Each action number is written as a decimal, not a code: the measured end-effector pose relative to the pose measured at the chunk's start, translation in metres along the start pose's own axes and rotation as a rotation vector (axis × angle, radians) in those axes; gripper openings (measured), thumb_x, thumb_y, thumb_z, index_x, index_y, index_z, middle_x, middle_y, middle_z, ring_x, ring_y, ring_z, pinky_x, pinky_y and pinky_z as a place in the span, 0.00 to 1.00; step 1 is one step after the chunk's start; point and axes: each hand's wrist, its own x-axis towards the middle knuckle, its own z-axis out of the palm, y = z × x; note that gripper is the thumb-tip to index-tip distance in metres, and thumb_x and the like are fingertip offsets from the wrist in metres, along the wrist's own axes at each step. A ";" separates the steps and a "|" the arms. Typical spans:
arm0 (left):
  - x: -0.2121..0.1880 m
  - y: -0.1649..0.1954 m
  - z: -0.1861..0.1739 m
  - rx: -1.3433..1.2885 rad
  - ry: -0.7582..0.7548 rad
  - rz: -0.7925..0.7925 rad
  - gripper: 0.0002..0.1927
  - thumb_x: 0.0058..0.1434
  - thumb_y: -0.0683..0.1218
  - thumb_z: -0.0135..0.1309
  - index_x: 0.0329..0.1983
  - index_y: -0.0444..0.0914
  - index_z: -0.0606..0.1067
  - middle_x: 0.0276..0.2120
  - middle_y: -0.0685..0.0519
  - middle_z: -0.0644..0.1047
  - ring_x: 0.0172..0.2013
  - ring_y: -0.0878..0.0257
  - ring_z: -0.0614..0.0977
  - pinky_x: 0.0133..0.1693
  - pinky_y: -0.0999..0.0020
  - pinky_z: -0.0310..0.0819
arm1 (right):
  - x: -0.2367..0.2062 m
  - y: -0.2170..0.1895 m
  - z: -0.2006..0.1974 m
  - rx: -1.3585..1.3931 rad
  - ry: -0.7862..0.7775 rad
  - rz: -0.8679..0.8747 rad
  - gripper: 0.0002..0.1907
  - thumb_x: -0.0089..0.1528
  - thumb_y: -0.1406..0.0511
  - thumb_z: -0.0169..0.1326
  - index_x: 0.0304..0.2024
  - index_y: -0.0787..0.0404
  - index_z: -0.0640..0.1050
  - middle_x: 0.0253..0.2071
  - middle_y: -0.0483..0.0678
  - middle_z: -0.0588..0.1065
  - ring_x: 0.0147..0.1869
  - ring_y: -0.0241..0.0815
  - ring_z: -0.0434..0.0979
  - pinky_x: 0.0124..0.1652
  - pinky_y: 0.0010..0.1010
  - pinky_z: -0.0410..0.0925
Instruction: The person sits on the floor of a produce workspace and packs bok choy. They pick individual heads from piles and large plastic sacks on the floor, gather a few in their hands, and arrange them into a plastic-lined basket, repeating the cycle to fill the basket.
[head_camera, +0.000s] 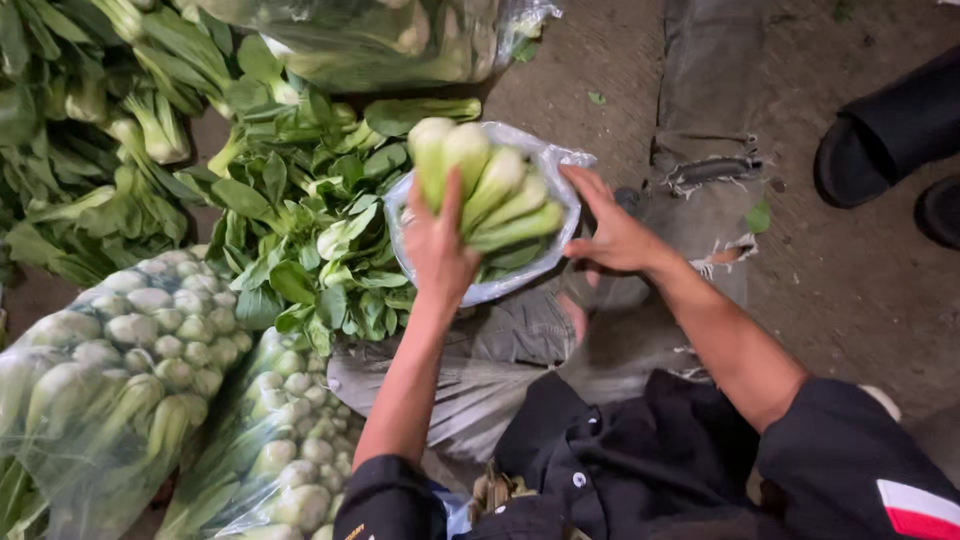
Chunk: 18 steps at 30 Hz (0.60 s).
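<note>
i see both my forearms bare, reaching forward out of dark sleeves pushed up near the elbows. my left hand (438, 245) is raised, fingers curled in a grip, thumb pointing up. my right hand (612, 228) is spread, palm down, fingertips pinching, wrist bent slightly inward.

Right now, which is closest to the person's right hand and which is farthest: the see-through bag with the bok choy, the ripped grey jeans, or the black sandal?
From the right hand, in the head view:
1. The clear bag of bok choy, touching the fingers on the hand's left.
2. The ripped grey jeans, just beyond on the right.
3. The black sandal, far right by the frame's edge.
</note>
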 end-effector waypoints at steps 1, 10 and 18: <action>0.009 0.006 0.005 -0.045 -0.074 -0.062 0.55 0.49 0.41 0.66 0.79 0.53 0.55 0.71 0.30 0.60 0.62 0.31 0.73 0.58 0.45 0.72 | 0.003 0.012 0.000 0.070 -0.055 -0.074 0.56 0.56 0.48 0.62 0.77 0.66 0.55 0.78 0.61 0.53 0.82 0.61 0.49 0.74 0.47 0.49; 0.020 0.028 0.035 0.173 -0.553 -0.022 0.56 0.44 0.45 0.68 0.76 0.59 0.57 0.76 0.40 0.55 0.43 0.39 0.81 0.49 0.47 0.73 | 0.041 0.072 0.010 0.394 0.064 0.580 0.20 0.70 0.61 0.44 0.59 0.63 0.76 0.55 0.47 0.79 0.58 0.37 0.77 0.54 0.28 0.68; 0.023 0.008 0.029 0.097 -0.554 0.144 0.57 0.39 0.48 0.69 0.74 0.57 0.58 0.74 0.39 0.55 0.45 0.35 0.79 0.48 0.45 0.72 | 0.078 0.066 -0.006 0.697 -0.004 0.816 0.13 0.69 0.62 0.51 0.51 0.62 0.78 0.40 0.45 0.76 0.41 0.39 0.75 0.35 0.35 0.69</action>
